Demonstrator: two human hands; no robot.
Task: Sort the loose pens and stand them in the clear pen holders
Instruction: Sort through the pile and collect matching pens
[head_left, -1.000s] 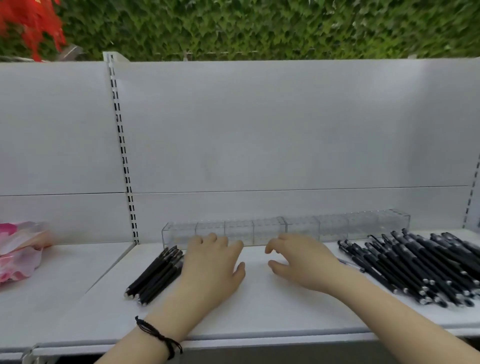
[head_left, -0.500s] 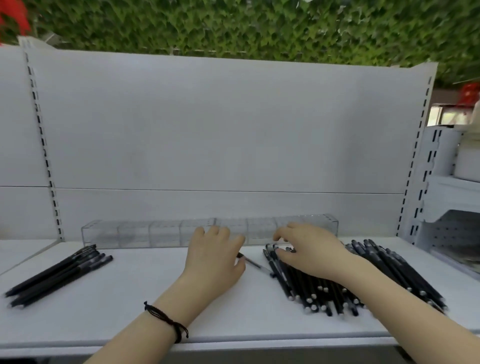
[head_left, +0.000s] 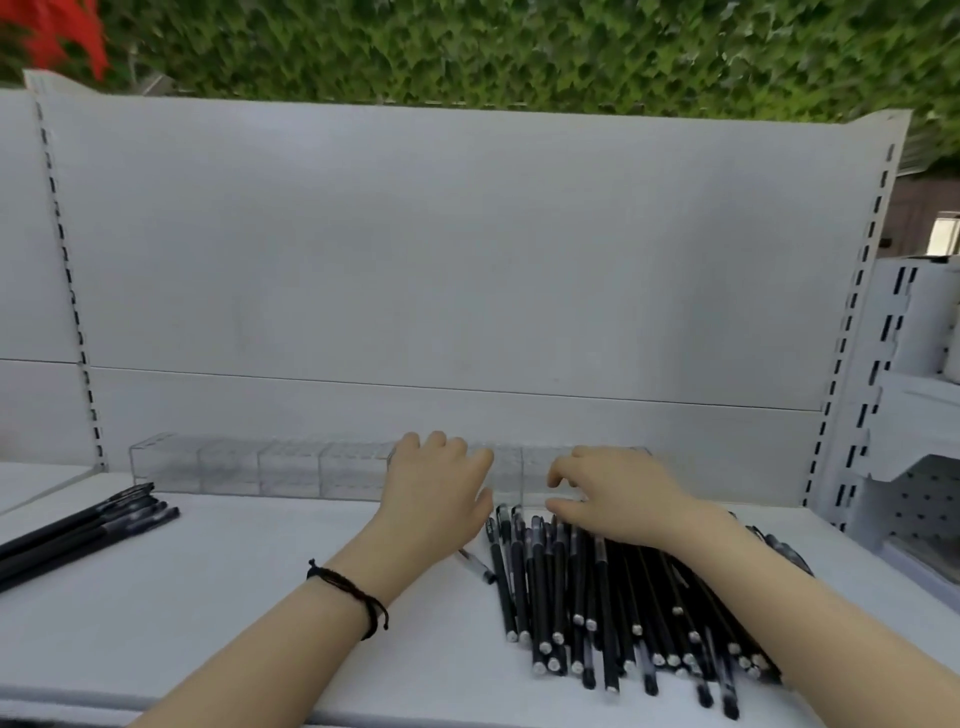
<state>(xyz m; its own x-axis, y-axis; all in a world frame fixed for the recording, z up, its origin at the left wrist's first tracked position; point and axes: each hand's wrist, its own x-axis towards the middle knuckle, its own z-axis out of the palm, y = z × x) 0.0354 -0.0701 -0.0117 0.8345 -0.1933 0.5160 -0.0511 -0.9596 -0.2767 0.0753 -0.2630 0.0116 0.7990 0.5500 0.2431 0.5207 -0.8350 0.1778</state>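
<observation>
Nothing in either grip, fingers loose: right hand (head_left: 618, 499) over the pen pile (head_left: 597, 618), left hand (head_left: 436, 493) beside it. I'd pinch a few, ends even, for the holders (head_left: 260, 467).

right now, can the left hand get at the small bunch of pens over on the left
Probably yes. The left hand sits by the pen holders, looks empty, and only bare shelf lies between it and the small bunch of pens.
</observation>
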